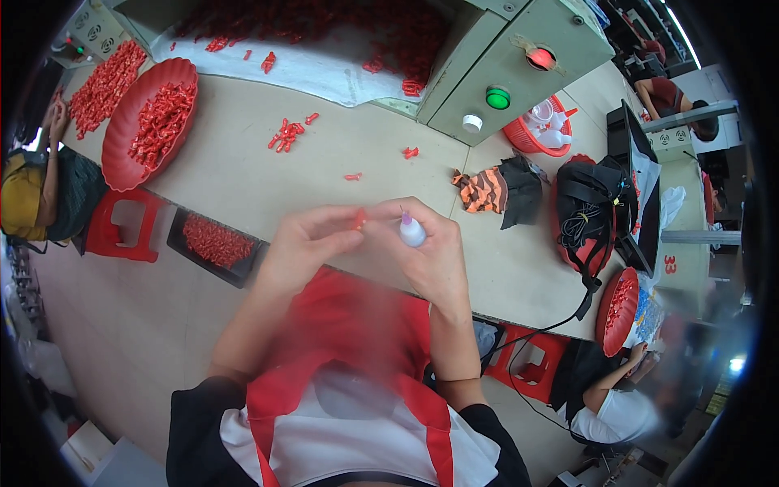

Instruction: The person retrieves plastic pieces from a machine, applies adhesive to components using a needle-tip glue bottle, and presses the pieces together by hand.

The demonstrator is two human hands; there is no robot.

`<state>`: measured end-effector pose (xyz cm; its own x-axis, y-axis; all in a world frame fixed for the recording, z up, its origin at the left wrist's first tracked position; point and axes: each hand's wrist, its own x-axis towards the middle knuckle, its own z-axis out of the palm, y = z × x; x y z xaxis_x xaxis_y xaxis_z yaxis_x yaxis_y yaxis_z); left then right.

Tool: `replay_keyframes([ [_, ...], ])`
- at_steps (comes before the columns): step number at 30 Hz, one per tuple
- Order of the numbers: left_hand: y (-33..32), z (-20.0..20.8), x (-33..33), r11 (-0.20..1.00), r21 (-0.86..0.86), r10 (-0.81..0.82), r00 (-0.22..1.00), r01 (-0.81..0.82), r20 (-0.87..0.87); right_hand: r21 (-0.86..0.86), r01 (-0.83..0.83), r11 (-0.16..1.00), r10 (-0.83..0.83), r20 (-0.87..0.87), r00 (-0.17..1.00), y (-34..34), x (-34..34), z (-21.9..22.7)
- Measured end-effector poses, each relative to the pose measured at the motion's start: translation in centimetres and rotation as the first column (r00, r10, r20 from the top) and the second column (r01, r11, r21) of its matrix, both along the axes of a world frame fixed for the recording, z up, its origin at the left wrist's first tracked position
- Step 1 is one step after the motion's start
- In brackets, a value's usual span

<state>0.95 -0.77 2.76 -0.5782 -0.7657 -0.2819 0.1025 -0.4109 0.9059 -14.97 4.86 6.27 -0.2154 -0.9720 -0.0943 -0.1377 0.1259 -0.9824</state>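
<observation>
Close over the table's near edge, my left hand (304, 243) pinches a small red plastic piece (359, 217) between thumb and fingertips. My right hand (438, 260) is closed around a small white dropper bottle (412, 233) with a purple tip pointing up and away. The fingertips of both hands nearly meet at the red piece; whether the right ones touch it I cannot tell. Ahead on the pale table lie a little cluster of red pieces (286, 135) and some loose ones, among them a single piece (352, 176) just beyond my hands.
A red scalloped basin (188, 101) of red pieces stands left, beside a heap (105, 85). A metal cabinet (519, 61) with buttons stands ahead. Right lie a patterned cloth (484, 191) and a black bag (588, 203). A dark bin (215, 247) sits lower left. Other people sit both sides.
</observation>
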Motion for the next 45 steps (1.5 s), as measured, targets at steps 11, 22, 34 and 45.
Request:
replay_keyframes([
  [11,-0.3,-1.8,0.2,0.823,0.452,-0.085,0.862,0.343,-0.499,-0.161,-0.092,0.983,0.018,-0.41,0.912,1.3,0.2,0.7],
  [22,0.1,-2.5,0.6,0.815,0.441,-0.061,0.812,0.376,-0.58,-0.222,-0.219,0.95,0.059,-0.561,0.826,2.1,1.0,1.7],
  [34,0.1,-3.2,0.7,0.835,0.353,-0.126,0.77,0.423,-0.626,-0.255,-0.223,0.941,0.044,-0.559,0.828,1.8,1.3,1.4],
  [45,0.0,-3.0,0.6,0.821,0.353,-0.14,0.758,0.448,-0.637,-0.256,-0.237,0.937,0.071,-0.525,0.848,1.8,1.2,1.6],
])
